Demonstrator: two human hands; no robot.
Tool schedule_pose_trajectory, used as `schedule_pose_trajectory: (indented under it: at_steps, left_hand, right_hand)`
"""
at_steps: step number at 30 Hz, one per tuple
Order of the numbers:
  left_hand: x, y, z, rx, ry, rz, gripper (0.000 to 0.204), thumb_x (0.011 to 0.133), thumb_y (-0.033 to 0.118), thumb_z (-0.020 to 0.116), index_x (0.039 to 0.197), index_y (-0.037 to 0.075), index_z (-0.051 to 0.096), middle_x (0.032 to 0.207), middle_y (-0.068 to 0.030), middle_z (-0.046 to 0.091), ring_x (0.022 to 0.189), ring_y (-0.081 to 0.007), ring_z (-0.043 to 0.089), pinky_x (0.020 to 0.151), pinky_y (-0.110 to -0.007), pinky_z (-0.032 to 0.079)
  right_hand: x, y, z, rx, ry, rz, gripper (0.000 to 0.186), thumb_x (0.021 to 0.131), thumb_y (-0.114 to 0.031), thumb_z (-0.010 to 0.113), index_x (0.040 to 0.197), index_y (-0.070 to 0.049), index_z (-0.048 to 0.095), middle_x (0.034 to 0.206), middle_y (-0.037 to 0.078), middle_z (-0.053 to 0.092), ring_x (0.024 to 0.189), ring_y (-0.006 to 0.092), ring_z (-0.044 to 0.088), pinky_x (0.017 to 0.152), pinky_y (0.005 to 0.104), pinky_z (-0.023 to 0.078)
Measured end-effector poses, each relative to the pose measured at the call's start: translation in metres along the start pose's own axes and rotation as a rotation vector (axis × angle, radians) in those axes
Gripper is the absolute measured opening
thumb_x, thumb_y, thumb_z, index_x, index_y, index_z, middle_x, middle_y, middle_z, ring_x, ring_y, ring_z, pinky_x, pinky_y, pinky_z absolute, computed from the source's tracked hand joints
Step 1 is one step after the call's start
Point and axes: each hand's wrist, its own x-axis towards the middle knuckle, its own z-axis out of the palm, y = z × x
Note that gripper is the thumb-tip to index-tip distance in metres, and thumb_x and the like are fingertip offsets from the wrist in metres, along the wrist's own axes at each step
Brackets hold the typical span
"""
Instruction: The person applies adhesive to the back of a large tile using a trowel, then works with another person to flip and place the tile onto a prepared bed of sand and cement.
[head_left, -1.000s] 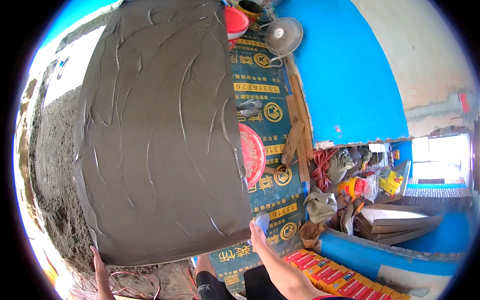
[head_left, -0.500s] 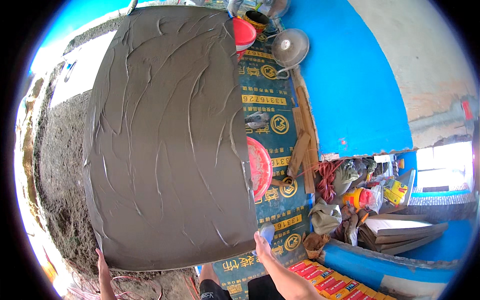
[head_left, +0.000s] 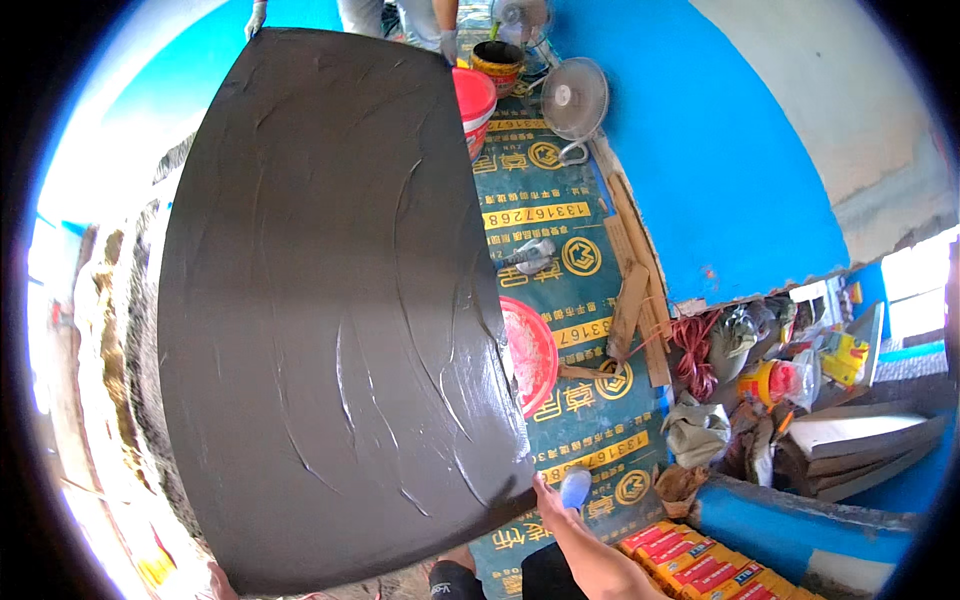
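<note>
A large rectangular tile (head_left: 330,300), its upper face coated with ridged wet grey mortar, spans the view lengthwise. My right hand (head_left: 556,508) grips its near right corner, fingers passing underneath out of sight. At the near left corner is my left hand (head_left: 218,582), mostly hidden by the tile and the picture's rim, holding that edge. A co-worker's gloved left-side hand (head_left: 257,18) and other gloved hand (head_left: 448,46) hold the far corners. Light glints off the wet mortar near the right edge.
Right of the tile, on a printed green floor sheet (head_left: 560,205), stand a red basin (head_left: 535,350), red bucket (head_left: 476,98), and dark bucket (head_left: 497,62). A fan (head_left: 575,98), wooden planks (head_left: 628,300) and yellow-red boxes (head_left: 690,565) lie along the blue wall (head_left: 700,150).
The tile's near end has come lower in the picture and its face is tilted differently, covering more of the rough mortar at left. More of the co-worker shows; the surroundings have shifted in view.
</note>
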Motion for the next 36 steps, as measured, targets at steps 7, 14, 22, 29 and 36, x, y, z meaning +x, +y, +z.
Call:
schedule_pose_trajectory:
  at_steps: [7,14,22,29,36]
  left_hand:
    - [-0.152,0.093,-0.113,0.214,0.044,0.16,0.054,0.103,0.042,0.031,0.114,-0.001,0.062,0.101,-0.0233,0.066,0.094,-0.0365,0.062,0.084,-0.045,0.046]
    - [-0.322,0.249,-0.115,0.236,0.002,0.425,0.05,0.103,0.04,0.036,0.101,0.001,0.067,0.088,-0.0146,0.068,0.078,-0.026,0.063,0.073,-0.039,0.049]
    - [-0.431,0.317,-0.109,0.685,0.056,0.485,0.035,0.098,0.032,0.048,0.095,0.004,0.067,0.086,-0.0113,0.069,0.078,-0.0232,0.066,0.069,-0.037,0.051]
    - [-0.45,0.326,-0.086,0.408,-0.082,0.566,0.037,0.095,0.038,0.056,0.102,0.004,0.067,0.091,-0.0117,0.069,0.081,-0.0229,0.065,0.074,-0.037,0.051]
    - [-0.427,0.298,-0.028,0.252,-0.217,1.015,0.025,0.092,0.027,0.063,0.089,0.003,0.065,0.075,-0.0073,0.06,0.065,-0.0179,0.053,0.062,-0.037,0.043]
  right_hand:
    - [-0.017,-0.027,-0.011,0.091,-0.149,-0.014,0.071,0.093,-0.06,0.044,0.128,0.0,0.056,0.123,0.019,0.059,0.115,0.0292,0.055,0.098,0.0386,0.041]
    - [-0.011,-0.028,-0.034,0.128,-0.265,-0.074,0.06,0.094,-0.051,0.046,0.122,0.0,0.058,0.114,0.017,0.061,0.105,0.0267,0.057,0.091,0.0374,0.044]
    - [0.0,-0.035,-0.057,0.128,-0.378,-0.098,0.047,0.095,-0.04,0.048,0.115,0.001,0.06,0.104,0.016,0.063,0.093,0.0239,0.06,0.082,0.036,0.047]
    - [0.019,-0.032,-0.113,0.156,-0.312,-0.176,0.037,0.096,-0.03,0.05,0.11,0.002,0.061,0.094,0.014,0.065,0.083,0.0214,0.062,0.075,0.0348,0.05]
    - [-0.002,0.014,-0.188,0.169,-0.206,-0.395,0.027,0.097,-0.021,0.052,0.104,0.002,0.062,0.085,0.012,0.067,0.073,0.0189,0.064,0.067,0.0336,0.053]
